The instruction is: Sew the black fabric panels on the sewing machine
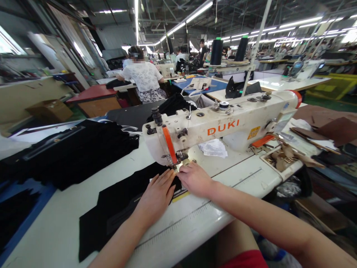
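Tray (271,169) holds brown scraps (279,160). My left hand (156,194) lies flat, fingers extended, on black cloth (111,203); right hand (196,180) curled, grip I can't tell.

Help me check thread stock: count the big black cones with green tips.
2: one cone beyond the sewing machine, the other cone just right of the first. More may be hidden in the background.

My left hand (157,193) lies palm down, fingers extended forward; my right hand (195,179), fingers curled, sits just beside its fingertips. Both forearms converge.
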The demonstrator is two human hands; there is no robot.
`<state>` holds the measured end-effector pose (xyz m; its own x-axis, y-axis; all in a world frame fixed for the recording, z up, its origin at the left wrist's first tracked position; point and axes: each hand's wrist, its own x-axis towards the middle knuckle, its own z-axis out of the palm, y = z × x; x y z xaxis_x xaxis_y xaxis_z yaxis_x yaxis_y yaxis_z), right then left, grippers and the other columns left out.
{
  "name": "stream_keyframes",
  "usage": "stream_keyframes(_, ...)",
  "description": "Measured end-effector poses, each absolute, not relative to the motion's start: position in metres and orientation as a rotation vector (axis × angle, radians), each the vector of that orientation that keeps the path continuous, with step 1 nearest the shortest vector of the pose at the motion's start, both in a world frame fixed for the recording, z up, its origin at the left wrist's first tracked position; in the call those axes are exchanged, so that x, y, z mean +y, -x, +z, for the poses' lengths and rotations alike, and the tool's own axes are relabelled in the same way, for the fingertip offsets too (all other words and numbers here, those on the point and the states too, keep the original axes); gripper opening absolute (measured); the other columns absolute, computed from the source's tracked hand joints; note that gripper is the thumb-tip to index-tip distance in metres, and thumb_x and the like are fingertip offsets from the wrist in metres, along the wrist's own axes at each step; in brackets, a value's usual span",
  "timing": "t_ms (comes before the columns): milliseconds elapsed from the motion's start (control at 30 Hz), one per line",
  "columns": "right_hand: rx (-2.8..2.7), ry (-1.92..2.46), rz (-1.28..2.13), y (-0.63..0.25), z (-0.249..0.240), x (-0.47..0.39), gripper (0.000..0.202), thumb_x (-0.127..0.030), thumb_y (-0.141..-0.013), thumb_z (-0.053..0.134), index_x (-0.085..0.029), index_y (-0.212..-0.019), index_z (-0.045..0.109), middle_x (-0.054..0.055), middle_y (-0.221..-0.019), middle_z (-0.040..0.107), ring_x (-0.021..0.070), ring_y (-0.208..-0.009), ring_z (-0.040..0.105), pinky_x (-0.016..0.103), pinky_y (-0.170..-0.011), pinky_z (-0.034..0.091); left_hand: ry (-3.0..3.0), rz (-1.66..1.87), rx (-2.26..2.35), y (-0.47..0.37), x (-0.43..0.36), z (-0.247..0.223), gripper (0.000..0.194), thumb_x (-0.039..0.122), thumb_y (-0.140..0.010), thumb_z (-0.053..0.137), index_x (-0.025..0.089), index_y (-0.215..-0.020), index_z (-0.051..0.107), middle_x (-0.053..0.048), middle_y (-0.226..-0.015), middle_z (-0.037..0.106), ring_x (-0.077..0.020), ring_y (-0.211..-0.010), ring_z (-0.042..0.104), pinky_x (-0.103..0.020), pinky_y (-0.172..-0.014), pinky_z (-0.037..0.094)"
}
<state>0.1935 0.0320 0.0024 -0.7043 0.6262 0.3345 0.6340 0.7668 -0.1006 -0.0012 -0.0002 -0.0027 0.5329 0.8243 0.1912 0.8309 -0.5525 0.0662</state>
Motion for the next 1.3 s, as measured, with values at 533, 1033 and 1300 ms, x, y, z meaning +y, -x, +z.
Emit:
stream_keyframes(533, -2.628, 0.979, -0.044, -0.193, 0.000, 0.033, 0.014, -0.016, -0.092, 0.053, -0.013, -0.093, 0.067, 0.009, -0.089, 0.063, 0.0221, -0.092, 0.052, 0.035, -0.084, 0.040, 2.718, -0.378, -1.467, 0.002, 0.002, -0.005, 0.044, 0.028, -0.095, 0.039, 0.016, -0.136, 0.051, -0.014, -0.139, 0.056, -0.0239, -0.131, 0.049, -0.048, -0.107, 0.040)
stream_keyframes(1033, -2.537, 0.964, -0.054, -0.198, 0.000, 0.028, 0.017, -0.015, -0.091, 0.053, -0.015, -0.085, 0.069, 0.008, -0.084, 0.064, 0.0209, -0.084, 0.051, 0.034, -0.080, 0.041, 2.650, -0.351, -1.460, 0.012, -0.001, -0.009, 0.044, 0.031, -0.096, 0.038, 0.015, -0.134, 0.052, -0.014, -0.137, 0.057, -0.0262, -0.130, 0.050, -0.047, -0.104, 0.043)
stream_keyframes(1300, -2.428, 0.794, -0.021, -0.200, -0.006, 0.022, 0.017, -0.014, -0.088, 0.052, -0.016, -0.087, 0.068, 0.007, -0.080, 0.064, 0.0207, -0.080, 0.051, 0.034, -0.077, 0.043, 2.366, -0.407, -1.458, 0.045, -0.084, 0.015, 0.072, 0.046, -0.089, 0.051, 0.019, -0.151, 0.026, -0.014, -0.152, 0.038, -0.0314, -0.141, 0.033, -0.053, -0.111, 0.034)
